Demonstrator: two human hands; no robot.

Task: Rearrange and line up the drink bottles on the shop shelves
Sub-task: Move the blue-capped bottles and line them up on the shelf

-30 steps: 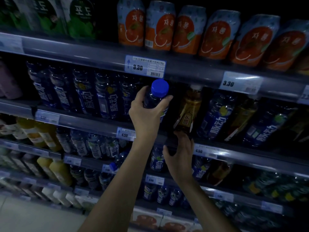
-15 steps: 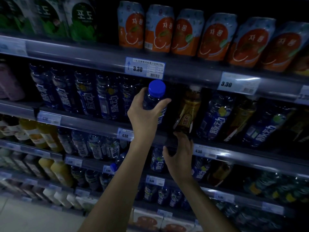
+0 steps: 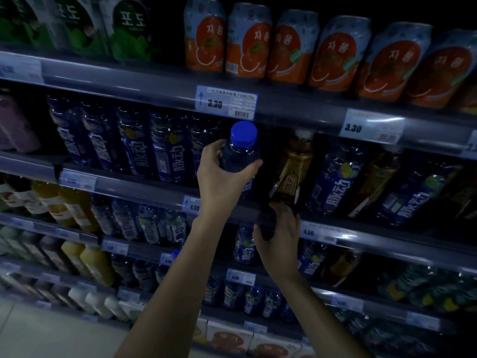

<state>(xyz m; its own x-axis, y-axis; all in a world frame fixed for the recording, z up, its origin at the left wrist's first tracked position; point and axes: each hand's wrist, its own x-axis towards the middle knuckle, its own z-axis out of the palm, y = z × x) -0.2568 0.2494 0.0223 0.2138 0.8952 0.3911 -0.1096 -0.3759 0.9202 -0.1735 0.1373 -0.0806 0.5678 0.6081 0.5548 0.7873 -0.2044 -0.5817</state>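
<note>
Blue-capped bottle [image 3: 241, 151], clasped at the shoulder by the left hand [image 3: 222, 177], stands at the shelf edge [image 3: 154, 195] beside a brown bottle [image 3: 293, 171], whose base the right hand's [image 3: 280, 244] spread fingers touch; best seated upright, label forward.

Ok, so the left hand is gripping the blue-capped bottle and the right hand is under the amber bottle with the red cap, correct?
Not quite. The head view shows the amber bottle has a pale, whitish cap, not red. The rest stands: the left hand grips the blue-capped bottle, and the right hand is just under the amber bottle's base.
</note>
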